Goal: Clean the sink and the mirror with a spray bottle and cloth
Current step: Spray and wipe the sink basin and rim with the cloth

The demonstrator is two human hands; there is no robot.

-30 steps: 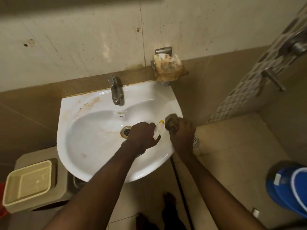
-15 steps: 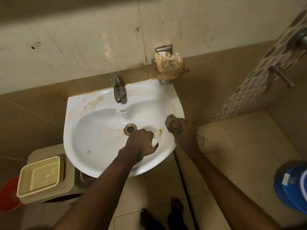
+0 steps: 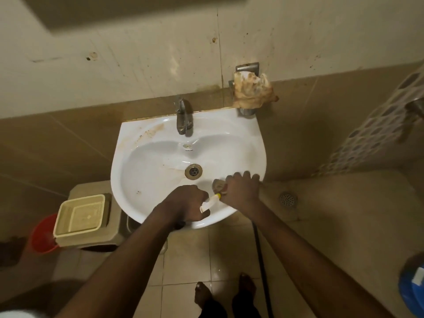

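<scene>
Centre of frame, sink (image 3: 146,180): white wall basin seen from above, brown stains on its upper-left ledge, metal drain (image 3: 193,171) in the bowl.
Lower centre, left hand (image 3: 185,204): forearm rises from the bottom edge; fingers curled round the spray bottle (image 3: 210,202) over the basin's near rim.
Spray bottle: only the white nozzle with a yellow tip shows, pointing right and upward toward the other hand; the body is hidden under the fist.
Right of the drain, right hand (image 3: 239,191): forearm enters from the lower right; knuckles up, fingers bent over the cloth (image 3: 219,185), holding it against the bowl's right inner slope.
Cloth: dark bunched wad, partly visible at the hand's left edge, just beside the nozzle tip.
Upper centre, tap (image 3: 182,117): metal spout over the bowl's back edge.
Upper right of basin, rag (image 3: 252,90): crumpled stained fabric on a wall holder.
Left of basin, tray (image 3: 79,218): cream plastic, on a beige block; red bucket (image 3: 42,235) behind it.
Right of basin, floor drain (image 3: 287,198): round metal grate.
Bottom centre: bare feet on floor tiles.
</scene>
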